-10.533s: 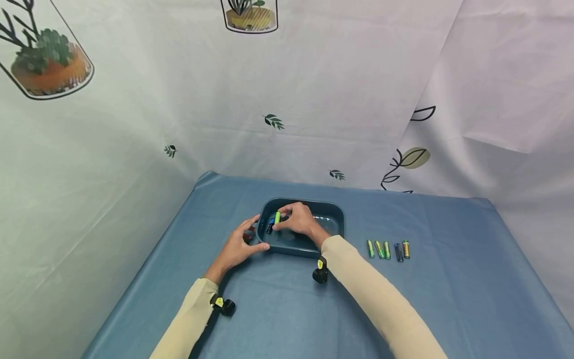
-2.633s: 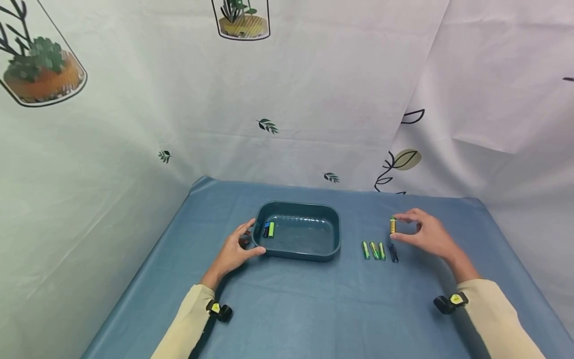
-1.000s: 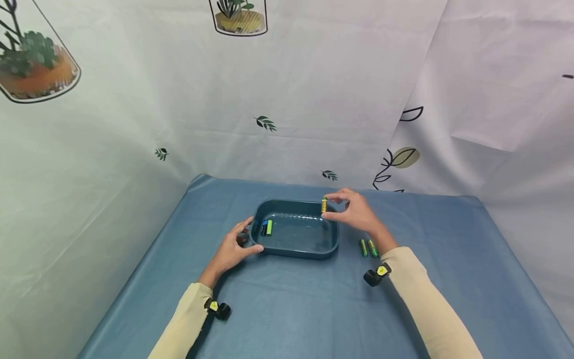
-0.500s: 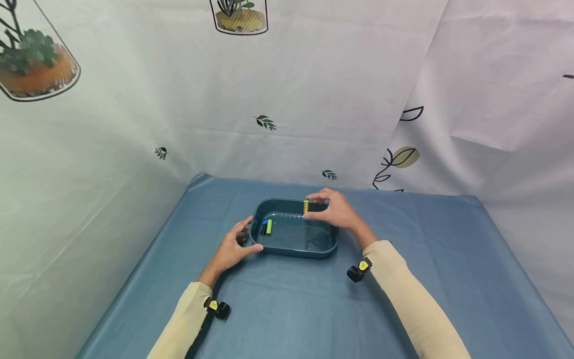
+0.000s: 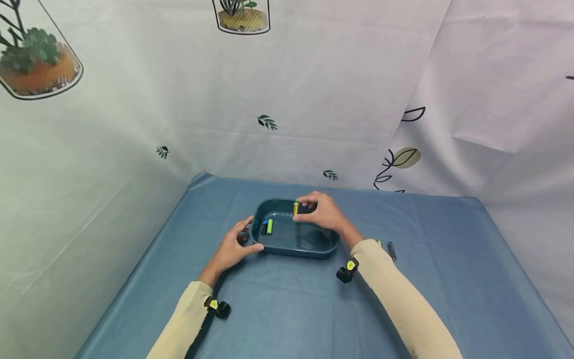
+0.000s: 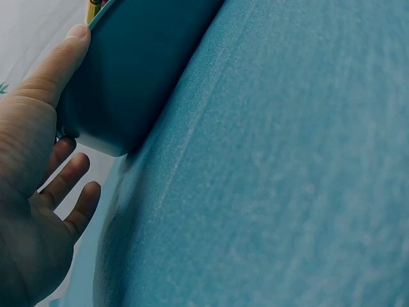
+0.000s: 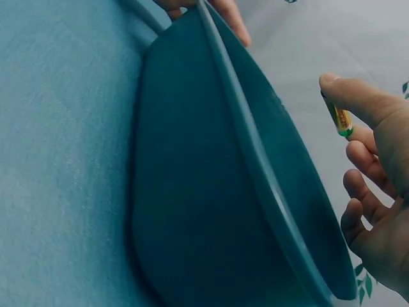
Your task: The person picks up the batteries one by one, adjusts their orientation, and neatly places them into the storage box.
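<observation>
My right hand (image 5: 320,213) pinches a small yellow-and-green battery (image 5: 296,208) upright between thumb and fingertips, above the dark teal tray (image 5: 298,253). The right wrist view shows the same battery (image 7: 340,120) between thumb and index finger, the other fingers loosely bent. Inside the tray's left end lie a black-and-blue battery (image 5: 264,227) and a bright green battery (image 5: 269,227), side by side. At the left end, my left hand (image 5: 230,249) rests against the tray, thumb at the near corner and fingers along the side. Its thumb (image 6: 61,64) looks straight in the left wrist view.
Right of the tray, a dark battery (image 5: 391,251) lies on the blue tablecloth (image 5: 287,309). A green battery (image 5: 379,243) peeks out beside the right sleeve (image 5: 394,294), which hides that spot. A patterned cloth wall (image 5: 287,159) stands behind the table.
The bright green battery, earlier in my right hand, lies in the tray. My right hand has picked up the yellow battery from the right and carried it left over the tray. The left hand stays.
</observation>
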The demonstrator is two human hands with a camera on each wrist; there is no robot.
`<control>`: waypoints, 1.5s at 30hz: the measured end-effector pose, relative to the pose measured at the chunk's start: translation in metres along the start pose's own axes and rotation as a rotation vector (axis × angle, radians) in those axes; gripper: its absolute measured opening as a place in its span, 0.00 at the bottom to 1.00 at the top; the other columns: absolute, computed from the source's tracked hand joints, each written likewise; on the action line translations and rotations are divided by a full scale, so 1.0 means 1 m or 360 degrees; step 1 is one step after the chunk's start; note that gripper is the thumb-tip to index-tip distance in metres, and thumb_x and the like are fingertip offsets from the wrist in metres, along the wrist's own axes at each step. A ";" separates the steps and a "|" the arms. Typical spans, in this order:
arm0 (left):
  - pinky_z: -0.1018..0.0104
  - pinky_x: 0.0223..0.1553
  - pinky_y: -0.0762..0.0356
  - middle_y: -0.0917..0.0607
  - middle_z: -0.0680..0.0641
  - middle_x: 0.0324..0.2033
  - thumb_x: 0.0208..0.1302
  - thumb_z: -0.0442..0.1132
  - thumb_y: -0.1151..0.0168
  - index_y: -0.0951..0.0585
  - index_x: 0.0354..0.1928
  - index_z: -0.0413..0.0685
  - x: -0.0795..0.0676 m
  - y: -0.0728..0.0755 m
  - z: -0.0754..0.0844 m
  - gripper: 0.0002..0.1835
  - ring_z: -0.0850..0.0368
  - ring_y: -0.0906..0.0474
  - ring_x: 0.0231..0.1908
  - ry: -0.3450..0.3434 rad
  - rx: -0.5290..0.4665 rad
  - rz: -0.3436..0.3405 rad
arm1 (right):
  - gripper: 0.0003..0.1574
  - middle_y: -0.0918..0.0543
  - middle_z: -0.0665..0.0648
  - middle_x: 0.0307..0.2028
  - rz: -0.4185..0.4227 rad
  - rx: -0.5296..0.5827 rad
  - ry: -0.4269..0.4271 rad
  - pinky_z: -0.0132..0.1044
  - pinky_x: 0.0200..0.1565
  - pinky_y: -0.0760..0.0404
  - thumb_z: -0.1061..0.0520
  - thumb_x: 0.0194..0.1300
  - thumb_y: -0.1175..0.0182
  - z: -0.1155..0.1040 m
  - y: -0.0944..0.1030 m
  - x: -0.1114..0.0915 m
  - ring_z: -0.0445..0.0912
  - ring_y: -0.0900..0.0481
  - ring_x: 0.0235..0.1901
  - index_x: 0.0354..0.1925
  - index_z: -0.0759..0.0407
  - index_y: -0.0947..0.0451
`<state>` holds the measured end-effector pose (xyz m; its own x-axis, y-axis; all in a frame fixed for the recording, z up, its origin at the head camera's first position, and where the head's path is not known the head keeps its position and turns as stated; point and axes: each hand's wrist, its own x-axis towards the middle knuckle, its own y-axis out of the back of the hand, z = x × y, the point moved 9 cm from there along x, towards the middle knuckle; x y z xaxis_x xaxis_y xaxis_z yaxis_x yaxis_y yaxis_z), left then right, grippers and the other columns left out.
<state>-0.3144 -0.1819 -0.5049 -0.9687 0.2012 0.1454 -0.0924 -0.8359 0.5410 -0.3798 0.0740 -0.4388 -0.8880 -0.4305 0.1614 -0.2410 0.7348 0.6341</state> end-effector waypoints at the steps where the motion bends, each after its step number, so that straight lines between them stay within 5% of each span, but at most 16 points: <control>1: 0.39 0.56 0.24 0.31 0.42 0.71 0.55 0.53 0.20 0.37 0.79 0.59 0.000 0.000 0.000 0.51 0.39 0.23 0.58 0.0002 -0.0001 0.0003 | 0.34 0.20 0.53 0.46 -0.0002 0.0002 -0.0006 0.46 0.46 0.23 0.45 0.59 0.23 0.000 -0.002 0.001 0.48 0.25 0.43 0.61 0.53 0.17; 22: 0.38 0.58 0.25 0.30 0.41 0.70 0.56 0.51 0.20 0.36 0.79 0.57 0.002 -0.002 -0.002 0.50 0.38 0.23 0.58 0.0044 0.0002 0.0007 | 0.34 0.20 0.54 0.45 -0.0063 0.0037 -0.0013 0.42 0.45 0.23 0.47 0.59 0.22 -0.006 -0.046 0.015 0.46 0.25 0.41 0.61 0.55 0.17; 45: 0.38 0.57 0.25 0.30 0.42 0.70 0.56 0.55 0.21 0.37 0.79 0.59 0.001 -0.002 -0.001 0.51 0.39 0.23 0.58 0.0021 -0.0004 -0.0008 | 0.31 0.17 0.53 0.46 -0.0092 0.0048 -0.0141 0.42 0.45 0.21 0.47 0.56 0.21 0.006 -0.064 0.022 0.45 0.24 0.41 0.57 0.53 0.15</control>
<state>-0.3153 -0.1808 -0.5068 -0.9711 0.1987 0.1320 -0.0977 -0.8362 0.5397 -0.3861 0.0207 -0.4809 -0.9032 -0.4255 0.0568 -0.3032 0.7259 0.6173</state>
